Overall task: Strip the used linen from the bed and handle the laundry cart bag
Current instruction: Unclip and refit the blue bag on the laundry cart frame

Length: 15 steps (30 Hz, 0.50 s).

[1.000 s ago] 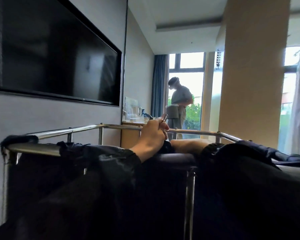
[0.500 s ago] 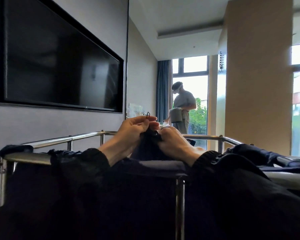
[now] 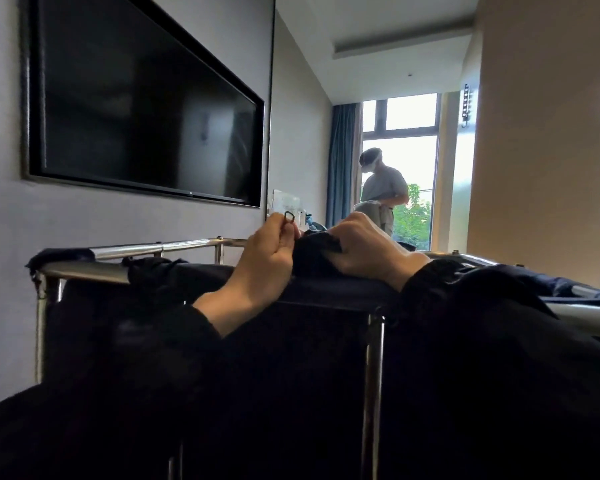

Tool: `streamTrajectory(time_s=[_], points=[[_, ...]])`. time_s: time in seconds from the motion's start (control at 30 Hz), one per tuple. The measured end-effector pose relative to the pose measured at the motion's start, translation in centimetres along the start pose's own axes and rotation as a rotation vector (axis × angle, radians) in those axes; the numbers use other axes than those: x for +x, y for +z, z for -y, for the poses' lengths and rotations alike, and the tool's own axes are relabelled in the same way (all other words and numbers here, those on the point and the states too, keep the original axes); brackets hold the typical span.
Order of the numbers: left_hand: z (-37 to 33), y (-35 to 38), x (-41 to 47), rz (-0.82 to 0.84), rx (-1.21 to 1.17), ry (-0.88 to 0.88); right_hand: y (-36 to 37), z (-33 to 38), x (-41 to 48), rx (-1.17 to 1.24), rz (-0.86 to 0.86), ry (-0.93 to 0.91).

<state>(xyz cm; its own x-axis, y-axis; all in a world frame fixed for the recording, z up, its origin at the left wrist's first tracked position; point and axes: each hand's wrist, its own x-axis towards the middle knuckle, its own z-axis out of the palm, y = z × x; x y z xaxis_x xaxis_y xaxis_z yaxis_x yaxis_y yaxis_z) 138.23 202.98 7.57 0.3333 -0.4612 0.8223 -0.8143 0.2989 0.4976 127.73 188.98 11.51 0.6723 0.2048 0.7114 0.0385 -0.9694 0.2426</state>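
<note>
A dark navy laundry bag [image 3: 222, 341] hangs inside a chrome-tube cart frame [image 3: 160, 247] right in front of me. My left hand [image 3: 267, 258] reaches over the near rail and pinches a small dark metal ring [image 3: 289, 216] between thumb and fingertips. Just to its right, my right hand [image 3: 368, 251] grips a bunched fold of the bag's dark fabric [image 3: 314, 249] above the rail. Both forearms lie across the bag's top edge in dark sleeves. The bed and its linen are out of view.
A large black TV [image 3: 142, 112] hangs on the grey wall at left. Another person [image 3: 383, 188] stands by the far window, holding something pale. A counter with glassware [image 3: 288, 206] sits beyond the cart. A tan pillar [image 3: 541, 150] rises at right.
My right hand rose from behind the rail and took hold of the bag fabric. My left hand lifted the ring higher. The view shifted slightly closer and lower.
</note>
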Motion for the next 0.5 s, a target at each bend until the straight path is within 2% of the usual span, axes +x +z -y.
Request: streamTrajectory(time_s=[0.13, 0.3, 0.5], points=[[0.2, 1.2, 0.5, -0.087, 0.077, 0.039, -0.1, 0.3, -0.1, -0.049, -0.042, -0.032], [-0.3, 1.6, 2.4, -0.01, 0.04, -0.014, -0.4, 0.9, -0.2, -0.03, -0.046, -0.035], [0.4, 1.3, 1.6, -0.01, 0.05, 0.067, -0.2, 0.7, -0.3, 0.006, 0.066, 0.084]])
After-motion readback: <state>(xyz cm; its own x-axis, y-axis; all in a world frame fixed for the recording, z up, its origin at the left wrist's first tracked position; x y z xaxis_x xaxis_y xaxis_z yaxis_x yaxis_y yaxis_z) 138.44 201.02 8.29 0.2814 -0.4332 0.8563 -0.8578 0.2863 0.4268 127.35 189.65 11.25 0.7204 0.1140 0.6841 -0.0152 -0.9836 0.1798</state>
